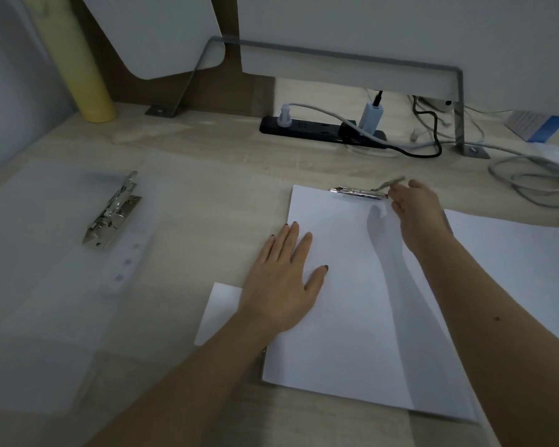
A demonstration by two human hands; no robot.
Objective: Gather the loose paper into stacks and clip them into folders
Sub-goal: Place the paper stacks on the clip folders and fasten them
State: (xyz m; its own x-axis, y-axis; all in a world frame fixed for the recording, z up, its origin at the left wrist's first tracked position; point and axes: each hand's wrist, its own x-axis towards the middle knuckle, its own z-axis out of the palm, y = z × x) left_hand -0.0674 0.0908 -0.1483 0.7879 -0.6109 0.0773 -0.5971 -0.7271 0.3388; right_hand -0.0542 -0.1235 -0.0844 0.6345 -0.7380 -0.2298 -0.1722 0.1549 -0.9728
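Seen from the head camera, the paper stack [352,285] lies on the counter [223,175] with its far edge at the folder's metal clip [357,192]. The sheets look light, limp and quick to slide, so they are best pinned flat while the stiff lever [389,184] is worked. The left hand [284,279] lies flat on the stack's left side, fingers straight, gripping nothing. The right hand [417,208] reaches to the lever; whether it pinches it I cannot tell
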